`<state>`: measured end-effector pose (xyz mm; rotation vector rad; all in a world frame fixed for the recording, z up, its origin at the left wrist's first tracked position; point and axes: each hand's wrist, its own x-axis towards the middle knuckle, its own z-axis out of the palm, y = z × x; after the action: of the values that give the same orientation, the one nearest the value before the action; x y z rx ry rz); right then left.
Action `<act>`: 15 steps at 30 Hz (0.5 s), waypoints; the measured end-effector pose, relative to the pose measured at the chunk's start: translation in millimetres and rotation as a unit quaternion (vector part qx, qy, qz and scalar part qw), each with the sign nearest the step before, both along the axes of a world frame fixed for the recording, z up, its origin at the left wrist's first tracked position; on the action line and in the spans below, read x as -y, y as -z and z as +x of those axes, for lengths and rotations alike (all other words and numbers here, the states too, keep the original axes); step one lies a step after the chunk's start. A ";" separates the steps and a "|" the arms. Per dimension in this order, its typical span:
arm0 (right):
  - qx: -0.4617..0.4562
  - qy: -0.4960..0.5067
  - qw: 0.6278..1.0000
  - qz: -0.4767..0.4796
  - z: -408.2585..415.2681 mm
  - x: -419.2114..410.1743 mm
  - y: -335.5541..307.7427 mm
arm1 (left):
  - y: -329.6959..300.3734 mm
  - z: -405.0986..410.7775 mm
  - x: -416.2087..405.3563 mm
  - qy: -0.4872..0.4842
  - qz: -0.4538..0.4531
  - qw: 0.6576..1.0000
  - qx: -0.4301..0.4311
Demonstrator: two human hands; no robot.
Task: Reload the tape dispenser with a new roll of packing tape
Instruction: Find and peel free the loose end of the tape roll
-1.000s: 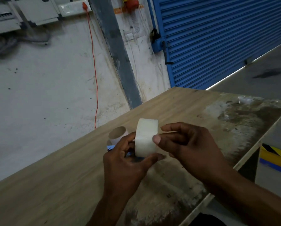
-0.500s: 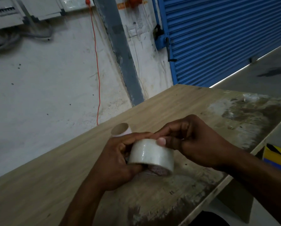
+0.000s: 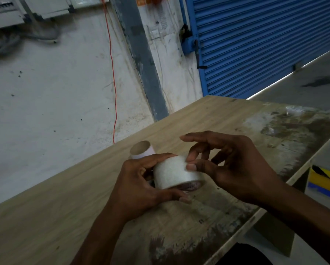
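While the tape roll (image 3: 174,172) is held just above the wooden table (image 3: 45,217), it is gripped by the left hand (image 3: 139,188), fingers curled round it. Its outer face is touched by the right hand (image 3: 234,169) with thumb and fingertip, the other fingers spread loosely. An empty cardboard core (image 3: 142,150) is seen just behind.

No text, label, brand, number or sign can be read anywhere; the wall papers are too blurred.
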<state>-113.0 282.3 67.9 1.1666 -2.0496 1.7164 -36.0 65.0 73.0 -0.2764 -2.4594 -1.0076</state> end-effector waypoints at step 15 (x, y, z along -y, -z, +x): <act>-0.088 0.032 0.982 0.166 3.2 3.9 3.7 | 6.6 -2.0 -4.3 0.025 -0.013 0.998 0.048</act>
<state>-109.8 278.4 64.3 1.2765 -2.2902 1.2221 -38.0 69.4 66.4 -0.3073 -2.5641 -1.0339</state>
